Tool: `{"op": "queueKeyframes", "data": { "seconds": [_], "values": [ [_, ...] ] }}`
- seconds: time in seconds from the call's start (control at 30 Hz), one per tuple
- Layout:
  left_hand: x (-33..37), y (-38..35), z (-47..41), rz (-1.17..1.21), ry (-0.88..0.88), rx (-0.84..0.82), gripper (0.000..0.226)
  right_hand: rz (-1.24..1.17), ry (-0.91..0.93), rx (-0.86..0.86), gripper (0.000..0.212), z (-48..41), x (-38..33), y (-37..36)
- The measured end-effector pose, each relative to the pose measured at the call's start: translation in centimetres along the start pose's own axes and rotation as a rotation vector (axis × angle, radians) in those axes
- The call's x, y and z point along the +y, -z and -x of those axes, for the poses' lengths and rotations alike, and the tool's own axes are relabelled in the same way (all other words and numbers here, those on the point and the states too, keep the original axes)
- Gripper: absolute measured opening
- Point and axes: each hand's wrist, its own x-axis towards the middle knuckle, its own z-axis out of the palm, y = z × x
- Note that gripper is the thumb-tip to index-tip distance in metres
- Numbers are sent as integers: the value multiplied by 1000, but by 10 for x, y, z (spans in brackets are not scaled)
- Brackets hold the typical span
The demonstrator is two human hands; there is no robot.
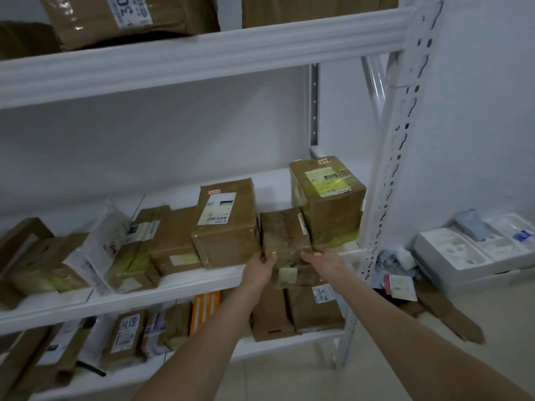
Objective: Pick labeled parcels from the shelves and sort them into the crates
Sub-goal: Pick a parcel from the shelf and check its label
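Left hand [258, 272] grips parcel [285, 241] on its left side, right hand [322, 260] on its right. Parcel overhangs middle shelf [173, 285] front, squeezed between two boxes. Risk: pulling drags left box [224, 227] or right box [330, 204] off; glossy tape may slip.

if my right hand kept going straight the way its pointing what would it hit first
Probably the front of the tall taped box, just beyond the right hand, which grips the small brown parcel; depth is unclear.
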Motion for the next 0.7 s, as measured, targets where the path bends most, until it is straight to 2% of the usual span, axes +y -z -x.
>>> {"op": "queueKeyframes", "data": {
  "seconds": [0.17, 0.33, 0.43, 0.53, 0.7],
  "values": [
    [6, 6, 18, 179, 72, -58, 41, -133, -31, -56, 28, 8, 1, 10],
    [4, 5, 39, 190, 40, -86, 51, -152, 1, -95, 30, 28, -1, 26],
    [7, 10, 48, 193, -40, -96, 55, -211, 22, -111, 31, 39, -4, 33],
    [10, 22, 58, 174, -145, -90, 62, -255, 87, -122, 46, 48, -8, 30],
    [15, 62, 69, 81, -339, 23, 68, -277, 217, -198, 54, 77, -28, 10]
  ]
}}
